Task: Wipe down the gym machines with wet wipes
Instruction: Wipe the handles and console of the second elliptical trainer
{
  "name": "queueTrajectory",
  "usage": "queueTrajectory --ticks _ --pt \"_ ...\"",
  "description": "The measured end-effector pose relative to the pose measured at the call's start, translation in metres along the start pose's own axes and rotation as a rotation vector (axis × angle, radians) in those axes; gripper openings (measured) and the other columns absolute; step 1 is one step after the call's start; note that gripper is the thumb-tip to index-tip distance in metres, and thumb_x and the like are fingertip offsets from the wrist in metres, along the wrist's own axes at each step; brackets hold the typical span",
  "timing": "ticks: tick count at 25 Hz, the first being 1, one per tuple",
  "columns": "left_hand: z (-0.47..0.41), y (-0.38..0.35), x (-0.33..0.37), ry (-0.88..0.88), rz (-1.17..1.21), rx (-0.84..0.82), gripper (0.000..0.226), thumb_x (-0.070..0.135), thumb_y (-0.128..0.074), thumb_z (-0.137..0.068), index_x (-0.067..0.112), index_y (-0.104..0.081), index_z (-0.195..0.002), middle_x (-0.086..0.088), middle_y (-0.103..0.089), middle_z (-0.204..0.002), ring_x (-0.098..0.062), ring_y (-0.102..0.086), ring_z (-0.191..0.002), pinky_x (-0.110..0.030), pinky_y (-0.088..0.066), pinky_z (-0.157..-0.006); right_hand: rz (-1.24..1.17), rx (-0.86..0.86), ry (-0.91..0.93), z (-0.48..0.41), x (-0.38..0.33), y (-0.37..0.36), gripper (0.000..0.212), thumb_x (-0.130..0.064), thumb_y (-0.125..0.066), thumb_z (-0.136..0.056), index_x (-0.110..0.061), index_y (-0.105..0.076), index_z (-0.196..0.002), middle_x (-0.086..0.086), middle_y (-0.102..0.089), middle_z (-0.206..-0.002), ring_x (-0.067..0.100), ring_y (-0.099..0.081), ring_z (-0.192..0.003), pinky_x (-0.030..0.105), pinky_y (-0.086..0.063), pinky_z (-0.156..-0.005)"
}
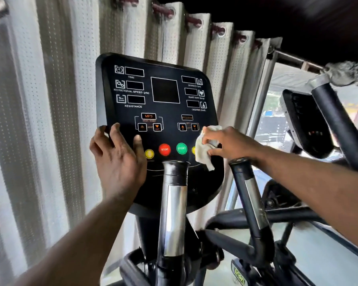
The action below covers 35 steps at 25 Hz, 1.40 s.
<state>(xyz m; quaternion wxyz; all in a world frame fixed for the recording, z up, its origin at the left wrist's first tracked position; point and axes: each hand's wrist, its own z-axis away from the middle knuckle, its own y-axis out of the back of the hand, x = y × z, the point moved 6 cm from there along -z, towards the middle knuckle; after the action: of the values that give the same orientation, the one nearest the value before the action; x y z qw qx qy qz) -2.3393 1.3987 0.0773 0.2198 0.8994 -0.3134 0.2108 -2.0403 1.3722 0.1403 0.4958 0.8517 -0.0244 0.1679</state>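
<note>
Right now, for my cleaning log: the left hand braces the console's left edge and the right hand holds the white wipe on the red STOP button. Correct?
Not quite. In the head view the right hand holds the white wipe at the console's lower right edge, past the green button; the red STOP button is uncovered. The left hand does brace the left edge.

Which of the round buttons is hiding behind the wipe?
The yellow button at the row's right end, beside the green button; the wipe in the right hand half covers it. The others show fully.
</note>
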Motion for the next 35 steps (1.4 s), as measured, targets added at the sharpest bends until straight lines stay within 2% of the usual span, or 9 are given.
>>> queueTrajectory --ticks 4,7,12,20,24,28,31,33,35 --pt "0.000 -0.004 -0.003 0.022 0.000 -0.003 0.055 0.044 -0.052 -0.106 0.007 -0.041 -0.146 -0.029 -0.036 -0.148 -0.045 -0.032 -0.139 -0.055 -0.028 -0.118 -0.164 0.249 0.144 0.028 0.035 -0.055 0.040 -0.024 -0.046 -0.096 -0.023 -0.082 -0.115 -0.001 -0.073 -0.131 0.014 -0.065 -0.127 0.047 -0.035 -0.124" --pt "-0.001 -0.007 -0.002 0.011 -0.005 -0.010 0.055 0.044 -0.053 -0.106 0.007 -0.042 -0.145 -0.031 -0.036 -0.148 -0.046 -0.032 -0.140 -0.055 -0.027 -0.118 0.067 0.374 0.016 -0.001 0.042 -0.035 0.044 0.004 -0.058 -0.089 -0.014 -0.077 -0.124 0.008 -0.069 -0.136 0.027 -0.070 -0.119 0.051 -0.054 -0.107" --pt "-0.001 -0.001 -0.003 -0.015 0.036 0.045 0.050 0.040 -0.056 -0.105 0.007 -0.046 -0.142 -0.028 -0.042 -0.144 -0.042 -0.034 -0.140 -0.049 -0.023 -0.119 -0.169 0.327 -0.203 -0.068 0.043 0.021 0.037 -0.028 -0.055 -0.097 -0.007 -0.078 -0.115 0.019 -0.070 -0.129 0.028 -0.073 -0.115 0.043 -0.057 -0.104" --pt "0.002 -0.001 0.000 0.013 -0.047 0.013 0.054 0.044 -0.052 -0.106 0.007 -0.045 -0.144 -0.030 -0.043 -0.146 -0.044 -0.036 -0.139 -0.050 -0.025 -0.116 -0.169 0.280 -0.176 -0.045 0.032 0.002 0.029 -0.023 -0.057 -0.102 -0.013 -0.076 -0.123 0.013 -0.063 -0.142 0.031 -0.066 -0.127 0.042 -0.052 -0.111" --pt "0.003 0.001 -0.003 0.018 -0.013 -0.002 0.056 0.042 -0.056 -0.105 0.008 -0.044 -0.147 -0.031 -0.041 -0.146 -0.047 -0.036 -0.136 -0.050 -0.026 -0.116 -0.237 0.225 -0.373 -0.131 0.055 0.034 0.036 -0.021 -0.047 -0.107 -0.014 -0.065 -0.138 0.017 -0.068 -0.136 0.034 -0.068 -0.117 0.002 -0.036 -0.088" --pt "0.006 0.004 -0.003 0.026 0.113 0.033 0.053 0.037 -0.059 -0.103 0.009 -0.046 -0.146 -0.026 -0.042 -0.146 -0.043 -0.037 -0.137 -0.043 -0.023 -0.115 -0.271 0.120 -0.527 -0.189 0.040 0.051 0.053 -0.005 -0.045 -0.103 -0.009 -0.042 -0.156 0.018 -0.049 -0.154 0.037 -0.050 -0.140 0.031 -0.043 -0.113" --pt "0.001 0.009 -0.004 0.048 0.214 0.080 0.050 0.031 -0.059 -0.103 0.006 -0.047 -0.145 -0.022 -0.045 -0.145 -0.039 -0.040 -0.136 -0.024 -0.016 -0.114 -0.266 0.173 -0.190 -0.213 -0.042 0.061 0.057 -0.013 -0.036 -0.111 -0.007 -0.018 -0.165 0.014 -0.016 -0.173 0.032 -0.017 -0.159 0.038 -0.012 -0.129" --pt "0.000 0.009 -0.007 0.060 0.216 0.100 0.049 0.027 -0.060 -0.103 0.003 -0.047 -0.143 -0.022 -0.048 -0.143 -0.039 -0.041 -0.134 -0.016 -0.012 -0.112 -0.174 0.193 -0.041 -0.204 -0.052 0.058 0.053 -0.011 -0.032 -0.109 -0.006 -0.025 -0.162 0.013 -0.028 -0.169 0.027 -0.029 -0.153 0.034 -0.024 -0.124" --pt "0.000 0.009 -0.009 0.071 0.219 0.100 0.048 0.026 -0.060 -0.103 0.001 -0.048 -0.143 -0.022 -0.049 -0.144 -0.037 -0.041 -0.134 -0.016 -0.011 -0.114 -0.213 0.276 -0.329 -0.188 -0.003 0.050 0.058 -0.006 -0.035 -0.098 -0.015 -0.033 -0.156 0.009 -0.046 -0.156 0.029 -0.045 -0.140 0.038 -0.040 -0.112"
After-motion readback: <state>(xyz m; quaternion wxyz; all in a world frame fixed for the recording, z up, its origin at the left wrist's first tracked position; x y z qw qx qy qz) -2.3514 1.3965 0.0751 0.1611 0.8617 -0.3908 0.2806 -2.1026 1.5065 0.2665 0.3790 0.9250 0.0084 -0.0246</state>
